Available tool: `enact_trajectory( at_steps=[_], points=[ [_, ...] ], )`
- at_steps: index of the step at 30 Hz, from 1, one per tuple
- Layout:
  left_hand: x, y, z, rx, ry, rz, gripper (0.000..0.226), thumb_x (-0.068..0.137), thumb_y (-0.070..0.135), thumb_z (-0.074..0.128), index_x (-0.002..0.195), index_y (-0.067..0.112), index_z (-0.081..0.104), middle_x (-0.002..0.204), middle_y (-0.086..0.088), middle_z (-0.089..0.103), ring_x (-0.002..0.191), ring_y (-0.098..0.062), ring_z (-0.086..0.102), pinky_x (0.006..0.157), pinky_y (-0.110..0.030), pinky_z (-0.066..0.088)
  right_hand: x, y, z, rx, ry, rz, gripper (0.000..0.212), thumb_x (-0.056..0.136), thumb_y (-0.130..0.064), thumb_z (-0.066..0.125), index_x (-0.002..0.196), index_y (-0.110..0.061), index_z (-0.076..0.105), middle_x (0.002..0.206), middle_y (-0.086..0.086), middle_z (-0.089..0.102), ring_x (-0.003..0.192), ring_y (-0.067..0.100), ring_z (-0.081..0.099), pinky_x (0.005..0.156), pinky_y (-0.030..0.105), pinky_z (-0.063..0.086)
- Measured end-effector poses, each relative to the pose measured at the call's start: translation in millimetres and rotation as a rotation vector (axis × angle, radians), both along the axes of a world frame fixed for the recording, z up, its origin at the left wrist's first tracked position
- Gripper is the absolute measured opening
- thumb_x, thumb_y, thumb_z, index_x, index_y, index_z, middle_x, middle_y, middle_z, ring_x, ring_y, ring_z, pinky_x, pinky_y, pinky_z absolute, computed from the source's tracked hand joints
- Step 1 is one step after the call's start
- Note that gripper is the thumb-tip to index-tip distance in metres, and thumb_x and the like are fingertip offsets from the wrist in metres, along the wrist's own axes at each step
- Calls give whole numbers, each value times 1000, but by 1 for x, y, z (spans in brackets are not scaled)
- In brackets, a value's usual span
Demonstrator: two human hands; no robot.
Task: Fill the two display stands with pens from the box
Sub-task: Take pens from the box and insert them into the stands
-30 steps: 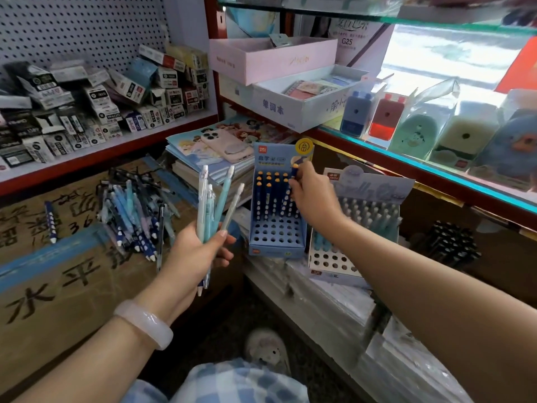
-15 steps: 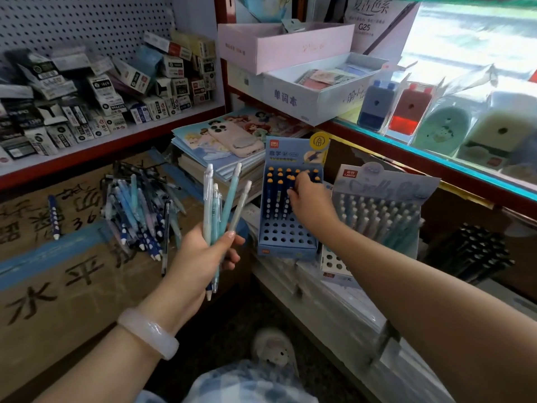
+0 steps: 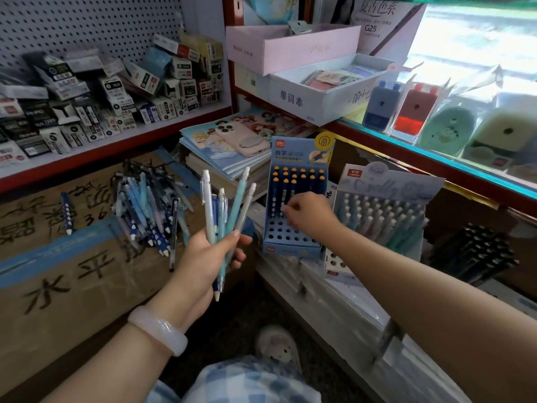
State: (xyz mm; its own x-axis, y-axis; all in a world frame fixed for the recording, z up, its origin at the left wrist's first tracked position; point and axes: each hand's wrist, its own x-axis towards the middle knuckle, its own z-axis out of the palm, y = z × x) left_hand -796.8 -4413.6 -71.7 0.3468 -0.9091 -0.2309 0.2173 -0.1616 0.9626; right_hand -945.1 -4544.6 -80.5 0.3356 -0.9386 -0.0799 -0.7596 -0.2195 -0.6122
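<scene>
Head view looks down on two bare forearms in a stationery corner. At lower centre the left hand (image 3: 207, 257) grips a fanned bunch of pens (image 3: 225, 210), fingers and thumb curled round their lower halves, caps pointing up and tips poking out beneath the palm; a pale bangle (image 3: 158, 330) circles that wrist. Just right of the bunch, the right hand (image 3: 311, 218) reaches into the blue display stand (image 3: 293, 234), its fingertips curled together over the middle rows as if pinching a pen there, though the pen itself is hidden by the fingers. Dark blue pens with orange caps fill the stand's upper rows; the holes below the right hand show open. Touching that stand on the far side of the right wrist is the grey display stand (image 3: 389, 196), most of its rows holding pastel pens. To the left of the left hand, a loose heap of pens (image 3: 148, 210) lies on a taped cardboard box (image 3: 58, 283), with one blue pen (image 3: 66, 213) apart further left. Beyond the bunch, a phone (image 3: 241, 138) rests on stacked notebooks (image 3: 220, 158).
</scene>
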Motion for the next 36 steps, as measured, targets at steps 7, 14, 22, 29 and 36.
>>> enact_trajectory(
  at_steps=[7, 14, 22, 29, 36],
  points=[
    [-14, 12, 9, -6, -47, -80, 12, 92, 9, 52, 99, 18, 57, 77, -7, 70, 52, -12, 56, 43, -18, 45, 6, 41, 26, 526, -692, 105, 21, 97, -23, 49, 108, -10, 62, 92, 4, 69, 86, 12, 67, 78, 22, 55],
    [-30, 14, 18, 12, 9, -30, 13, 96, 9, 47, 107, 8, 52, 75, -10, 69, 61, -20, 69, 50, -26, 56, -22, 56, 43, 363, -787, -29, 14, 93, -23, 58, 89, -10, 60, 75, 1, 66, 64, 6, 62, 61, 16, 52],
    [-54, 10, 26, -39, -261, 2, 4, 97, 13, 45, 95, 14, 48, 71, -4, 59, 41, -7, 46, 35, -16, 38, -116, 45, 69, -4, -546, -280, 7, 94, -15, 54, 91, -19, 59, 90, 6, 67, 83, 16, 67, 75, 28, 58],
    [-80, 5, 26, -44, -218, -92, 9, 97, 14, 45, 88, 17, 48, 68, -4, 54, 40, -6, 40, 35, -16, 32, -165, 47, 46, -281, -55, -295, 4, 95, -19, 52, 91, -19, 55, 82, -9, 55, 76, 6, 56, 63, 20, 44],
    [-85, 6, 26, -60, -248, -146, 7, 96, 14, 46, 92, 18, 51, 69, -3, 56, 39, -4, 42, 37, -17, 34, -166, 44, 22, -249, -94, -362, 10, 97, -20, 49, 95, -14, 56, 85, -6, 57, 82, 13, 57, 74, 32, 52]
  ],
)
